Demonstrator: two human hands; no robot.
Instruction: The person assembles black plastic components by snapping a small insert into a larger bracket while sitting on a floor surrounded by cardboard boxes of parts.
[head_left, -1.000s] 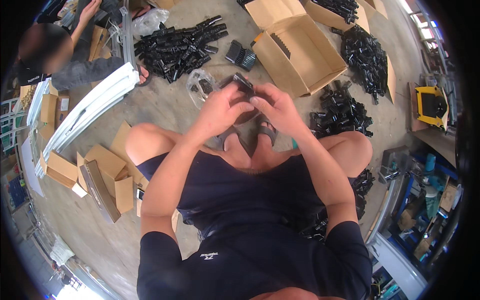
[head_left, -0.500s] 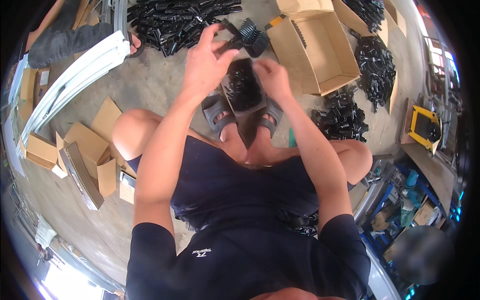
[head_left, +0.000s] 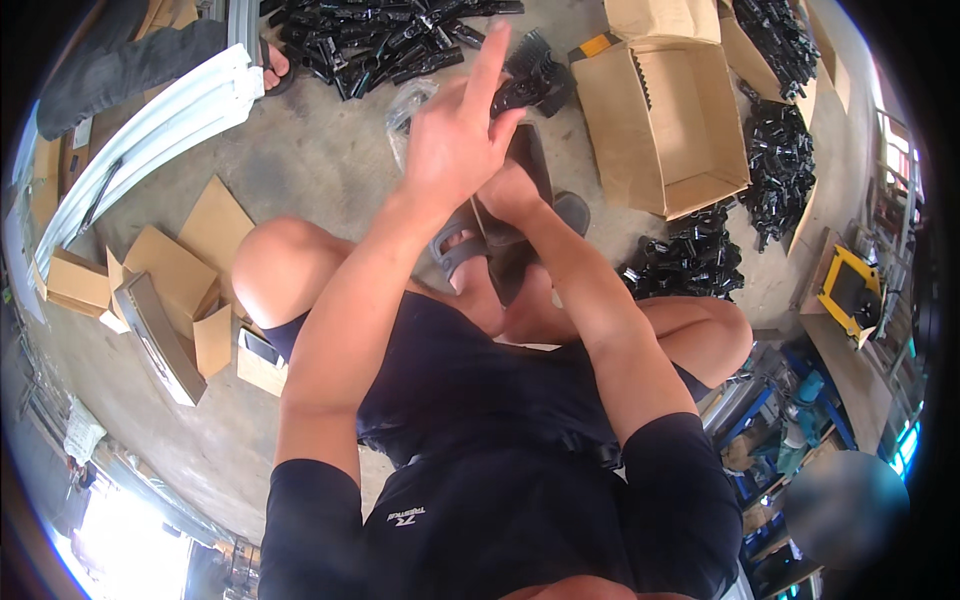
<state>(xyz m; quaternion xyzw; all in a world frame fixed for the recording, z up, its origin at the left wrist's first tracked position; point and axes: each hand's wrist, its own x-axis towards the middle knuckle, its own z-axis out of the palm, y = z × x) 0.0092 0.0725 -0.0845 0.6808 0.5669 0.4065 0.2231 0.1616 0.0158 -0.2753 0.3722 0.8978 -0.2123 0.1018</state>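
The small cluster of black plastic pieces (head_left: pixel 552 85) sits on the concrete floor (head_left: pixel 300 165), just beyond the person's feet. The left hand (head_left: pixel 460 140) is over its near side, index finger stretched forward and thumb spread away from it; whether it touches the nearest piece is hard to tell. The right hand (head_left: pixel 512 192) is at the dark brown box (head_left: pixel 533 155) between the feet, its fingers curled out of sight, so I cannot tell what, if anything, they grip.

To handle these pieces well, I'd guide each one with thumb and index finger, line its ribbed edge up with its neighbours, and let go gently so the row isn't knocked askew. The wrists are close together, so giving each hand its own space should help.

Counting: two hands, one small cluster whose pieces overlap too much to number, and one dark brown box. Beyond are one clear plastic bag (head_left: pixel 405 110), one large open cardboard box (head_left: pixel 655 125) and four bigger heaps of black pieces: one ahead (head_left: pixel 370 45), three at the right (head_left: pixel 690 255).
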